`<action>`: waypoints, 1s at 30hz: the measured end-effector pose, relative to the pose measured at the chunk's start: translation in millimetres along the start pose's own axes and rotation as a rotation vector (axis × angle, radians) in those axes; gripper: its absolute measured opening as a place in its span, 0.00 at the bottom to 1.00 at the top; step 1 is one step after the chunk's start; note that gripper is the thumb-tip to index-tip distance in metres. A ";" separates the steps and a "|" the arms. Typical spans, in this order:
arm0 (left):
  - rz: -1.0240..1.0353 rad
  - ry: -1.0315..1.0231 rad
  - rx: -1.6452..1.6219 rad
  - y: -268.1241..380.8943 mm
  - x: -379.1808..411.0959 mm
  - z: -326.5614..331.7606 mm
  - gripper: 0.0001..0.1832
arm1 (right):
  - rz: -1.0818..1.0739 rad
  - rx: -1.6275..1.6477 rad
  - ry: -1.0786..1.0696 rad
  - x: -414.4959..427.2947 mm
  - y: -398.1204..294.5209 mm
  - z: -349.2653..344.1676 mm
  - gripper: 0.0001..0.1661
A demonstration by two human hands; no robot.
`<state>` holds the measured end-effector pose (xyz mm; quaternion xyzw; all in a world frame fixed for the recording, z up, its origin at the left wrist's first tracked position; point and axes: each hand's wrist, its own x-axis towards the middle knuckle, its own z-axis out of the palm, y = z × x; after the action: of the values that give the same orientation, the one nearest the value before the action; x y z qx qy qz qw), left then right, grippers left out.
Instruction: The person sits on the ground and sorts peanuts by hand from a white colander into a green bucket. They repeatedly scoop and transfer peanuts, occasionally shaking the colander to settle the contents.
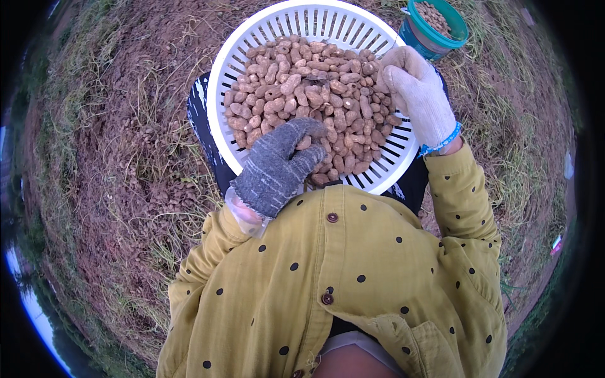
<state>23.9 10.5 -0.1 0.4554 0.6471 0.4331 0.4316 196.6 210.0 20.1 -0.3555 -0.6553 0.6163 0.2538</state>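
Note:
A round white slotted plastic basket [227,52] rests on the person's lap, with a heap of unshelled peanuts [290,85] inside. My left hand [279,160], in a grey knitted glove, reaches into the near side of the heap. One peanut [303,142] shows in the gap between its thumb and forefinger; whether it is gripped or lies beneath is unclear. My right hand [416,90], in an off-white glove with a blue cuff edge, is curled over the basket's right side. Its fingertips are partly hidden, and I cannot see whether they hold anything.
Beyond the right hand, a teal bucket [427,45] with peanuts in it stands on the ground. Brown soil [156,61] and dry, trailing plant stems [496,90] surround the person. A small pink and white item [556,244] lies at the far right.

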 end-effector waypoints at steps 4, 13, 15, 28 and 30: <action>-0.026 -0.008 0.000 2.4 0.1 0.2 0.18 | 0.167 0.118 -0.077 -6.1 -5.4 2.5 0.13; -0.065 -0.020 -0.006 -1.6 -3.4 1.2 0.20 | -0.161 -0.047 0.010 18.6 -27.8 -19.3 0.13; 0.006 -0.021 0.032 -5.7 -2.0 2.4 0.20 | -0.281 -0.144 0.140 45.6 -26.1 -43.8 0.10; 0.032 -0.129 0.143 11.9 -5.8 1.0 0.23 | -0.633 -0.947 -0.216 24.3 -23.8 -12.1 0.08; 0.067 -0.156 0.191 9.3 -6.0 -0.7 0.23 | -0.519 -0.832 -0.262 18.4 -18.3 -1.9 0.10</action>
<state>26.6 6.6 9.9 0.5479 0.6346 0.3468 0.4204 183.9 225.8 36.5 -0.1718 -0.9383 0.2592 0.1513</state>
